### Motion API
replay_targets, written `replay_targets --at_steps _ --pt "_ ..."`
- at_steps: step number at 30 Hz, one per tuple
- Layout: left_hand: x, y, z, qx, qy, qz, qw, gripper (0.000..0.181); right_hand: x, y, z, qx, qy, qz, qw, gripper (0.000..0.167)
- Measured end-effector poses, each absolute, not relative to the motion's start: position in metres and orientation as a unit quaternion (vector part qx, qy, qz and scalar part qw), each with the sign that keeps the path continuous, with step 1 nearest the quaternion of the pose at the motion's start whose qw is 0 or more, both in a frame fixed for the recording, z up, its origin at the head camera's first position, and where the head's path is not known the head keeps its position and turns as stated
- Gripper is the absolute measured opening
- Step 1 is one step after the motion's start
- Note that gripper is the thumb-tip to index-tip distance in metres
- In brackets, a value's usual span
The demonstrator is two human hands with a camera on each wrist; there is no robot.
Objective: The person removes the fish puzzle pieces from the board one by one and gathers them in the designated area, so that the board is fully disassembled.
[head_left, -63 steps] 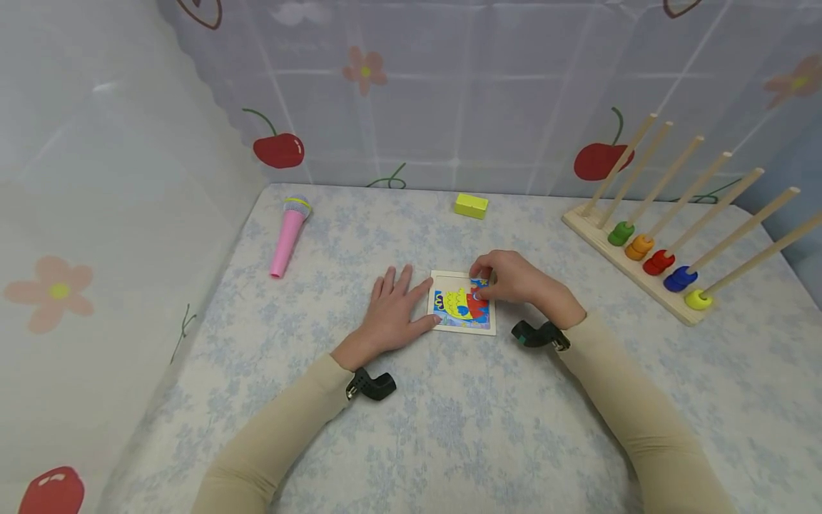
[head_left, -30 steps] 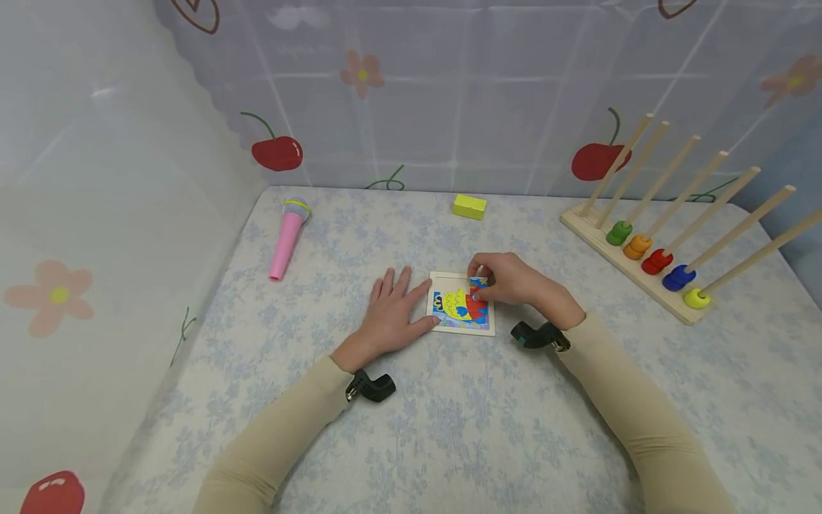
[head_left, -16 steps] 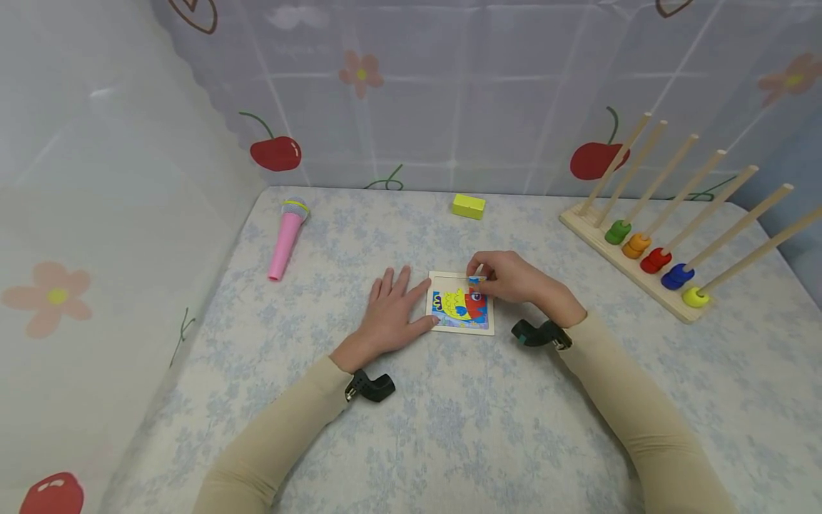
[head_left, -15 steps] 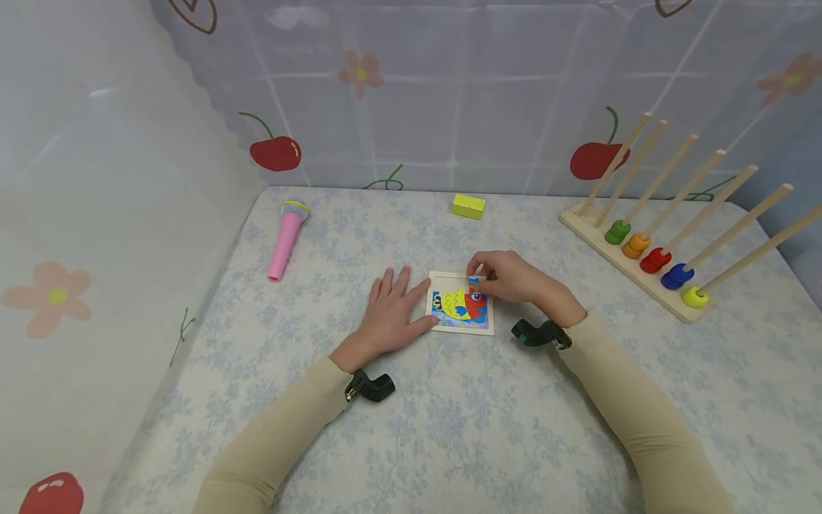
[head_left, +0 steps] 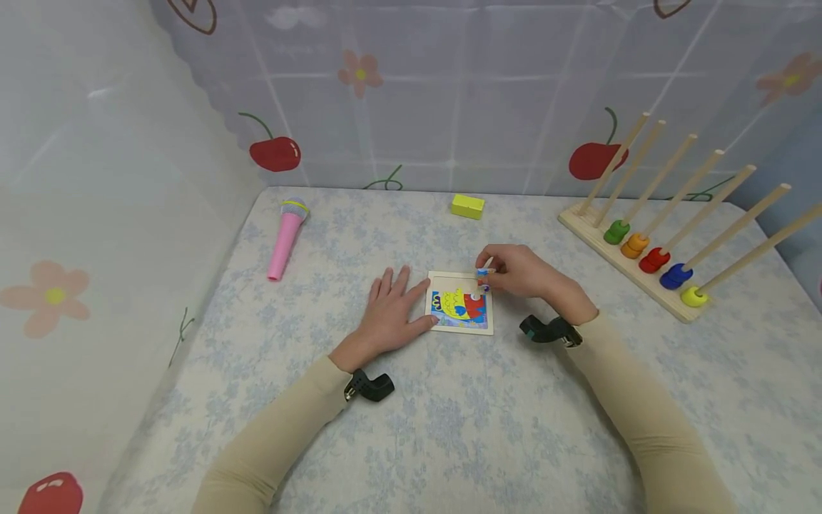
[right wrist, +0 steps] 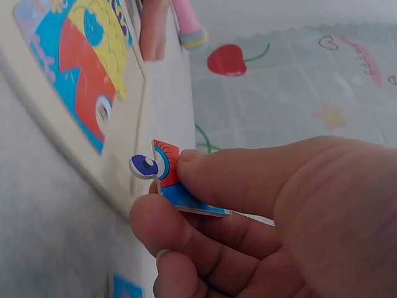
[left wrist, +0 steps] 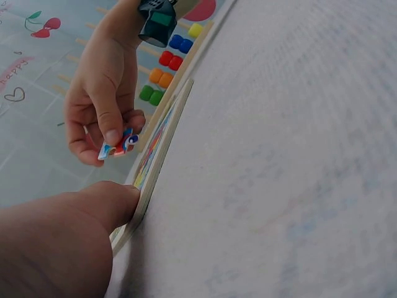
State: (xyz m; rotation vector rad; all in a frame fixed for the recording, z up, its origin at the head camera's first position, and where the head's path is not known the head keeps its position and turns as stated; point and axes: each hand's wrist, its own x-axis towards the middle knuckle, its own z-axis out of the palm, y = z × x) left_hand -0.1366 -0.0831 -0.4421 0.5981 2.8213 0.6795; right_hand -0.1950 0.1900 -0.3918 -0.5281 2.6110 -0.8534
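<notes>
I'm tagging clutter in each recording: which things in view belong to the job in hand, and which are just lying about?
Part of the job:
puzzle piece, pinched by the right hand
puzzle board, touched by the left hand
possibly the blurred blue item

Apparently lying about:
pink microphone
yellow block
wooden peg stand with coloured beads
</notes>
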Motion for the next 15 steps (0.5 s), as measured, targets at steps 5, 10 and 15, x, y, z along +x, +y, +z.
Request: replay_targets --at_steps 5,10,15 --pt "-0.138 -0.084 -0.444 0.2 0.948 0.227 0.094 0.072 -0.191 0.219 -0.386 -0.172 0.925 -0.3 0.16 0.019" --pt "-0.137 -0.084 -0.444 0.205 0.947 0.229 0.089 0.071 -0.186 0.254 -0.384 -0.143 0.936 -0.286 0.148 0.02" --pt "-0.137 -0.084 -0.445 0.208 0.946 0.232 0.085 0.071 -0.182 0.284 -0.386 -0.119 0.943 -0.278 0.142 0.021"
